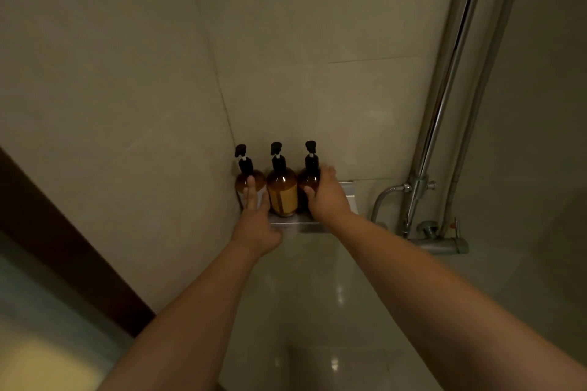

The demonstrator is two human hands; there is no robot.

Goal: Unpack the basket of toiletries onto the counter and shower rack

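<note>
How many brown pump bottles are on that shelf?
3, side by side on the shower rack: the left bottle in the corner, touched by the left hand; the middle bottle between them; the right bottle, gripped by the right hand. None seems hidden.

Amber bottles [282, 192], black pumps [275, 148], silver rack [298, 225]

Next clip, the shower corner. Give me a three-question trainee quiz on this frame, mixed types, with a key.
1. True or false: the right hand grips the right bottle.
2. How many pump bottles stand on the shower rack? A) two B) three C) four
3. Fill in: the left hand touches the left bottle with ___ fingers.
Key: 1 true; 2 B; 3 straight.
</note>
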